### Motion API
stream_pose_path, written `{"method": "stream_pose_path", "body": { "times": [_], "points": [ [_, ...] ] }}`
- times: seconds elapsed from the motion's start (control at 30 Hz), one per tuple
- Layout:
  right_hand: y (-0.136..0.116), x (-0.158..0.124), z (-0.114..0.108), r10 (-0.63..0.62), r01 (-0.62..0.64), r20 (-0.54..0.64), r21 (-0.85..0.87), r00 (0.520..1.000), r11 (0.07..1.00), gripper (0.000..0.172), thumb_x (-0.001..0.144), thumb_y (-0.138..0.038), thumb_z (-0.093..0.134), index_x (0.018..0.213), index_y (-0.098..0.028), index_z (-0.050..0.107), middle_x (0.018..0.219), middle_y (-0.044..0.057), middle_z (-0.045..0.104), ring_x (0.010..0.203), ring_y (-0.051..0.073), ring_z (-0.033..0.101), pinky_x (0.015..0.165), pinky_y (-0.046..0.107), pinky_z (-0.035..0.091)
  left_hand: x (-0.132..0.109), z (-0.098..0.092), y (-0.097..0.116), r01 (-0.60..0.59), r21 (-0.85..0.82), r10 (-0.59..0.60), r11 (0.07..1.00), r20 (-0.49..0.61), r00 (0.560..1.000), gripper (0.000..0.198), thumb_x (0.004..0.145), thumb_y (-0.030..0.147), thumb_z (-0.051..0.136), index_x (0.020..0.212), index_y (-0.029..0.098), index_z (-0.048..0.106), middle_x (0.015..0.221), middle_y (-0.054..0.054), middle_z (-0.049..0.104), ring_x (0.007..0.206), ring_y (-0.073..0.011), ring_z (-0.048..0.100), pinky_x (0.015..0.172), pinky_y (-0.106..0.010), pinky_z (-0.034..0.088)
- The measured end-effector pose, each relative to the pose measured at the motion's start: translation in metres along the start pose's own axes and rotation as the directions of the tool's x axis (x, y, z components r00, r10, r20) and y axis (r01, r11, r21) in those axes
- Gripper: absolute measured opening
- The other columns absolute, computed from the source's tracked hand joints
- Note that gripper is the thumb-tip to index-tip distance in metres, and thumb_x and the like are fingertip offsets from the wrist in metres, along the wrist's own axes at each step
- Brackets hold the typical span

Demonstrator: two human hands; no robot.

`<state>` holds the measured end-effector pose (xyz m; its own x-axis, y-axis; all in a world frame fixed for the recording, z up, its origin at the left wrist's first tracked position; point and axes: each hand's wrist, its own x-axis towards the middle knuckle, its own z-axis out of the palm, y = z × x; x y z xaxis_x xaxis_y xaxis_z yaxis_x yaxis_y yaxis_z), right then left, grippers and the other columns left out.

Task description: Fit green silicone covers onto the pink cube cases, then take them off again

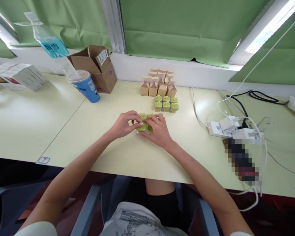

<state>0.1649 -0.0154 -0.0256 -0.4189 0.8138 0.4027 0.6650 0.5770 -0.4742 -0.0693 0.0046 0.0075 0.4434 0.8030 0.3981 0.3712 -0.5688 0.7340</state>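
Note:
A small cluster of clear jars with green lids stands on the table in front of me. My left hand [128,124] reaches in from the left, thumb and fingers drawn together at the front left jar's green lid [142,127]; whatever is between the fingertips is too small to make out. My right hand [157,129] curls around the right side of the same cluster, its fingers over a jar lid and partly hiding it. Behind the hands, another group of green-lidded jars [166,105] stands in two rows, and beyond it are several small open cardboard boxes [159,86].
Left of the hands are a blue cup [89,90] with a bottle [55,49] leaning in it, an open carton [100,73] and white boxes [22,77]. At right lie a power strip [218,129], cables and a pixelated object [243,160]. The table's front edge is near my body.

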Motion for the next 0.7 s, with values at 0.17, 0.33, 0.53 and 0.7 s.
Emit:
{"method": "stream_pose_path", "body": {
  "times": [0.17,0.33,0.53,0.7],
  "points": [
    [-0.006,-0.004,-0.009,0.027,-0.021,-0.060,0.097,0.998,0.995,0.043,0.091,-0.037,0.091,0.131,-0.028,0.080,0.128,0.013,0.084,0.138,0.045,0.058,0.118,0.067,0.051,0.003,-0.009,0.007,0.025,-0.351,-0.132,0.936,-0.284,0.950,0.041,0.094,0.066,0.090,0.091,0.028,0.073,0.104,-0.005,0.082,0.103,-0.0266,0.081,0.096,-0.049,0.066],
    [0.013,-0.017,-0.048,0.068,0.007,-0.275,0.263,0.959,0.965,0.041,0.099,-0.042,0.081,0.136,-0.026,0.075,0.134,0.014,0.082,0.129,0.037,0.068,0.111,0.056,0.058,0.015,-0.035,0.001,-0.044,-0.486,-0.177,0.873,-0.399,0.900,0.042,0.096,0.060,0.088,0.101,0.030,0.059,0.116,0.002,0.086,0.109,-0.0261,0.085,0.103,-0.053,0.067],
    [0.074,-0.024,-0.074,0.137,-0.147,0.058,0.269,0.989,0.952,0.045,0.086,-0.033,0.080,0.130,-0.026,0.073,0.132,0.010,0.080,0.120,0.033,0.076,0.100,0.050,0.063,-0.011,-0.011,-0.024,0.283,-0.157,-0.305,0.946,-0.137,0.942,0.051,0.098,0.073,0.078,0.095,0.025,0.064,0.117,-0.012,0.089,0.099,-0.0258,0.082,0.092,-0.047,0.065],
    [0.071,-0.025,-0.046,0.085,-0.128,0.214,0.193,0.973,0.973,0.056,0.086,-0.029,0.083,0.140,-0.024,0.070,0.138,0.012,0.078,0.132,0.036,0.071,0.112,0.054,0.060,-0.027,0.003,-0.015,0.157,0.136,-0.134,0.978,-0.161,0.978,0.020,0.100,0.046,0.073,0.106,0.027,0.072,0.114,-0.007,0.086,0.112,-0.0284,0.081,0.108,-0.052,0.065]
  ]
}}
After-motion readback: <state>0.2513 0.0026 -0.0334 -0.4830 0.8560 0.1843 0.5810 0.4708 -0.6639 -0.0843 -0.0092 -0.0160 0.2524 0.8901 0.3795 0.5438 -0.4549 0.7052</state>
